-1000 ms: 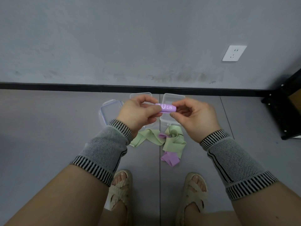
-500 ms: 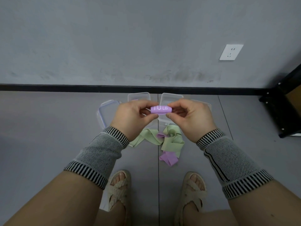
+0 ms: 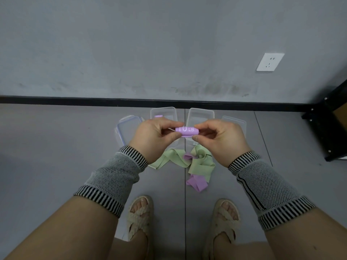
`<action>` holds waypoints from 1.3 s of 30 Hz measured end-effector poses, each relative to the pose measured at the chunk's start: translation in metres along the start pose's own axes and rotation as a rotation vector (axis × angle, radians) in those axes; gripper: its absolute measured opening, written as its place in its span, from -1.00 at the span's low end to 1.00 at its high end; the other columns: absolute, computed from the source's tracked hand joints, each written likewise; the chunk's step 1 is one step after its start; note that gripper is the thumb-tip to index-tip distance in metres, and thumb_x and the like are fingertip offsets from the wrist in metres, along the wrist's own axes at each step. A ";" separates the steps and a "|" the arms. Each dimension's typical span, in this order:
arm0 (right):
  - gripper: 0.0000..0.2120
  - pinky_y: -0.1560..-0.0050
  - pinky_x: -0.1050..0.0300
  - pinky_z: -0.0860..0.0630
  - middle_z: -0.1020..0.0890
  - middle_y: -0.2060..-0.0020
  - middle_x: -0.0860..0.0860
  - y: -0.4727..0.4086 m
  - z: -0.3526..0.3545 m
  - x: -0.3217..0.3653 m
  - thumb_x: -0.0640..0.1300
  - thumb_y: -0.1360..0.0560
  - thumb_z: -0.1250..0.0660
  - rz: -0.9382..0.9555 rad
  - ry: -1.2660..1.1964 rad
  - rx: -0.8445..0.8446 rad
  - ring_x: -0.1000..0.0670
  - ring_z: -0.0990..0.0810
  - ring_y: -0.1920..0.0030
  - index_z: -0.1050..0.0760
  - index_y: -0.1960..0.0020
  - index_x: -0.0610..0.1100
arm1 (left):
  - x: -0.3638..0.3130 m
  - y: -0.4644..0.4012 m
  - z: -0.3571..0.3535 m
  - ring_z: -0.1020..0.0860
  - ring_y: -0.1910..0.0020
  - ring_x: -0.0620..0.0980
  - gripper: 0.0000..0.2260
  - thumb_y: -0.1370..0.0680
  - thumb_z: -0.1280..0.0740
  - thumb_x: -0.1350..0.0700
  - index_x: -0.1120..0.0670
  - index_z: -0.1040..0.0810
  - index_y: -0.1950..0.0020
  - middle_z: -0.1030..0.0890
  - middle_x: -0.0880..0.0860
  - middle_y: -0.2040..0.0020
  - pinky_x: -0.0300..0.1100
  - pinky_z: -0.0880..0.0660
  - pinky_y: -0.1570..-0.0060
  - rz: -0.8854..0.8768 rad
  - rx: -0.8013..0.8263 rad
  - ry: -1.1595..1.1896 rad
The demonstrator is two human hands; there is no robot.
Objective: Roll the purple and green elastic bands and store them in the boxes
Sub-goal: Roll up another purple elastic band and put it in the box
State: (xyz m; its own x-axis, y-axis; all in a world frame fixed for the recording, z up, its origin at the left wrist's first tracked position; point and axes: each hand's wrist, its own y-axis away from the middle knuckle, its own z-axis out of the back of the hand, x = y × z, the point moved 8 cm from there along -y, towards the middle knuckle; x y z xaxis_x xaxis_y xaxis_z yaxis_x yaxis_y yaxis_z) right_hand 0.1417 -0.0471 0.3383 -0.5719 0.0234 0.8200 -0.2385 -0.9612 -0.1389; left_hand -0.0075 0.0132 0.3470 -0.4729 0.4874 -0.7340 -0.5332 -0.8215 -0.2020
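Purple band roll (image 3: pixel 186 131): long axis left-right, "10 LB" print up, held above the floor | left hand (image 3: pixel 154 136) pinches left end, right hand (image 3: pixel 217 139) pinches right end | two clear boxes (image 3: pixel 200 114) directly beneath, by baseboard; left box holds a purple roll | loose green bands (image 3: pixel 199 164) nearer the feet | bare floor both sides.

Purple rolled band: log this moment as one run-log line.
rolled purple elastic band marked 10 LB | pinched by left hand and right hand | above clear plastic boxes | loose green bands on floor
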 end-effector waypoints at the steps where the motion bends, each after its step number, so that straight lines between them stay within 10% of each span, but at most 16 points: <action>1: -0.82 0.07 0.17 -0.61 -0.67 0.22 0.04 0.000 0.000 0.002 -0.24 -0.37 -0.50 0.009 0.017 -0.006 0.08 -0.65 0.21 -0.65 0.08 -0.03 | 0.000 0.000 0.000 -0.49 0.24 -0.46 -0.80 -0.45 -0.44 0.19 0.06 -0.65 -0.06 -0.55 -0.19 0.22 -0.57 -0.35 0.17 0.006 -0.009 -0.002; 11: -0.81 0.07 0.25 -0.57 -0.62 0.20 0.08 0.004 -0.010 0.026 -0.20 -0.39 -0.44 0.052 0.196 -0.028 0.13 -0.60 0.20 -0.58 0.01 -0.06 | 0.012 0.010 0.007 -0.60 0.28 -0.31 -0.71 -0.42 -0.44 0.30 -0.12 -0.57 0.19 -0.61 -0.18 0.22 -0.44 -0.50 0.20 0.243 -0.007 0.303; 16: -0.85 0.14 0.42 -0.53 -0.65 0.23 0.09 0.008 -0.014 0.024 -0.21 -0.40 -0.47 -0.025 0.055 -0.050 0.18 -0.61 0.22 -0.60 0.09 -0.01 | 0.015 0.018 0.014 -0.60 0.29 -0.29 -0.76 -0.42 -0.43 0.34 -0.02 -0.60 0.15 -0.63 -0.11 0.20 -0.42 -0.52 0.19 0.284 -0.008 0.399; 25: -0.84 0.04 0.17 -0.61 -0.67 0.24 0.09 -0.039 -0.043 -0.003 -0.20 -0.39 -0.48 -0.134 -0.060 0.009 0.11 -0.64 0.19 -0.65 0.05 -0.05 | 0.066 -0.011 0.013 -0.66 0.18 -0.08 -0.77 -0.50 -0.37 0.24 0.04 -0.58 -0.12 -0.65 0.01 0.05 -0.25 -0.59 0.16 0.480 0.050 0.566; 31: -0.85 0.10 0.31 -0.55 -0.62 0.27 0.13 -0.109 -0.105 -0.086 -0.18 -0.41 -0.46 -0.196 0.021 0.027 0.18 -0.60 0.22 -0.64 0.02 -0.07 | 0.183 -0.054 -0.012 -0.52 0.15 -0.26 -0.73 -0.55 -0.29 0.15 -0.02 -0.53 -0.24 -0.56 -0.14 -0.02 -0.52 -0.39 0.24 0.515 -0.073 0.087; 39: -0.86 0.15 0.47 -0.40 -0.60 0.24 0.13 -0.186 -0.216 -0.218 -0.14 -0.45 -0.42 -0.219 0.136 0.111 0.19 -0.54 0.23 -0.62 -0.01 -0.05 | 0.369 -0.096 -0.092 -0.50 0.09 -0.14 -0.73 -0.56 -0.28 0.10 -0.03 -0.52 -0.25 -0.57 -0.06 -0.15 -0.27 -0.37 0.01 0.681 -0.052 -0.134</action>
State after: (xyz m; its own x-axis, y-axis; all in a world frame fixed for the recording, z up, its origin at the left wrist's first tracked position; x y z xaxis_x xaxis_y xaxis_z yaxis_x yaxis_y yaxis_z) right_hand 0.1411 0.1862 0.0656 -0.6184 0.2632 0.7405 -0.2850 -0.9532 0.1007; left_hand -0.0670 0.2448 0.0357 -0.7745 -0.1122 -0.6226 -0.0543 -0.9687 0.2422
